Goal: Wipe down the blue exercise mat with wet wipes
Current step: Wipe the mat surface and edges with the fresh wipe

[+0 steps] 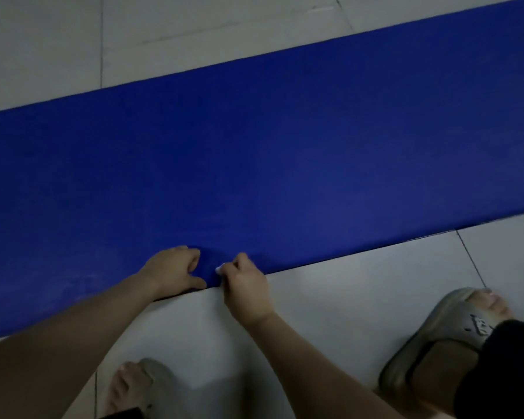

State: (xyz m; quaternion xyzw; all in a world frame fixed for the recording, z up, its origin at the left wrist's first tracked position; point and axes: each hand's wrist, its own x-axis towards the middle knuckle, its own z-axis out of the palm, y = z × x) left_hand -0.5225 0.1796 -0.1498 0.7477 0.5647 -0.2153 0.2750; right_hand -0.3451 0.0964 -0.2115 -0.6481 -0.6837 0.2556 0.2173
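The blue exercise mat (270,152) lies flat on the pale tiled floor and runs across the whole view from left to right. At its near edge my left hand (174,272) grips the mat, fingers curled on top and thumb at the rim. Just to its right my right hand (245,285) is curled around a small white wet wipe (219,269), of which only a bit shows at the fingertips. That hand sits on the mat's near edge.
Pale floor tiles (330,303) lie in front of and behind the mat. My two feet in grey slippers stand on the near floor, one at the right (445,337) and one at the bottom left (139,385).
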